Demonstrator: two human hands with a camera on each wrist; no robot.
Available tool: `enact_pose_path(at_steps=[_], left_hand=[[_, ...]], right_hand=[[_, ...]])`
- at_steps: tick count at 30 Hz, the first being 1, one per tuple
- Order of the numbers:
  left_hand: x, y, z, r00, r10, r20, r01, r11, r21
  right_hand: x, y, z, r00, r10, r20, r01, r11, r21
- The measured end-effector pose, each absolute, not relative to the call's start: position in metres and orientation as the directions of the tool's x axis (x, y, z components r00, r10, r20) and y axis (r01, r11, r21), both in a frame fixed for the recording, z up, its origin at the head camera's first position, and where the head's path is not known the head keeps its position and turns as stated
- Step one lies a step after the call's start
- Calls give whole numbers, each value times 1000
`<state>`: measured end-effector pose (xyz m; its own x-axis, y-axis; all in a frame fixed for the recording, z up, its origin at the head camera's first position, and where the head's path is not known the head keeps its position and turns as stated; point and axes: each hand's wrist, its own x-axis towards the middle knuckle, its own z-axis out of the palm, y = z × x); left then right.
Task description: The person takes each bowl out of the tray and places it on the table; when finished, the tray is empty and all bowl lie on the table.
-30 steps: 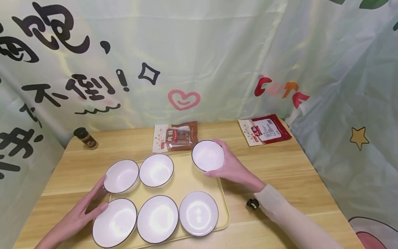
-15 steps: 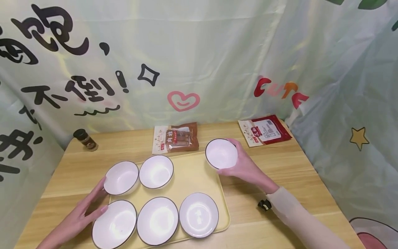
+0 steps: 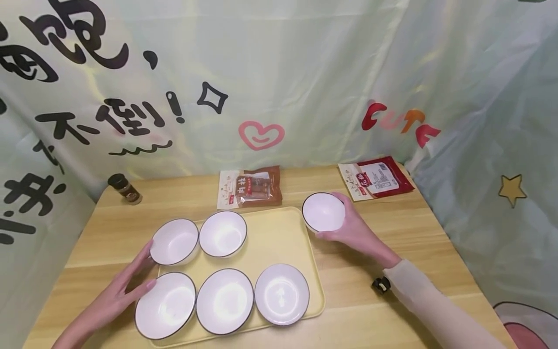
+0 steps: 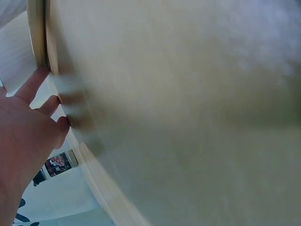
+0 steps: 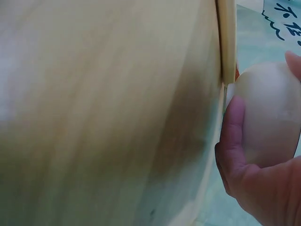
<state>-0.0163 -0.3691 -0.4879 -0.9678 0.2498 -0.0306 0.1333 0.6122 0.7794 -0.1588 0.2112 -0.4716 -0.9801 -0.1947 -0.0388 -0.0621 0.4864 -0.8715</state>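
Right hand [image 3: 354, 227]: gripped one white, dark-rimmed bowl [image 3: 324, 212] at the far right corner of the yellow tray [image 3: 279, 232]. Bowl appeared light, rigid, slick, perhaps breakable; best held round its outer wall. Left hand [image 3: 111, 296]: fingers extended, lay beside the leftmost bowls [image 3: 164, 305].

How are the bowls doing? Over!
Right grip holds bowl by far-right corner of tray. Left grip beside two bowls. Nothing seems in the way.

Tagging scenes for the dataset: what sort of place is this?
Probably a staged tabletop booth, set up like a kitchen or dining spot: a wooden table enclosed by printed cloth hangings, with white bowls and a yellow tray on it.
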Motion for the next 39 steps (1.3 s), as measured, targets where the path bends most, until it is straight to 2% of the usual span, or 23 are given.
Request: enact_pose_path(at_steps=[12, 39], left_hand=[[-19, -370, -489, -964, 264, -1, 163, 597, 785], [-17, -368, -487, -963, 271, 3, 167, 584, 794]], right_hand=[[-161, 217, -475, -980, -198, -25, -76, 488, -870], [-155, 206, -470, -968, -235, -85, -37, 471, -881]])
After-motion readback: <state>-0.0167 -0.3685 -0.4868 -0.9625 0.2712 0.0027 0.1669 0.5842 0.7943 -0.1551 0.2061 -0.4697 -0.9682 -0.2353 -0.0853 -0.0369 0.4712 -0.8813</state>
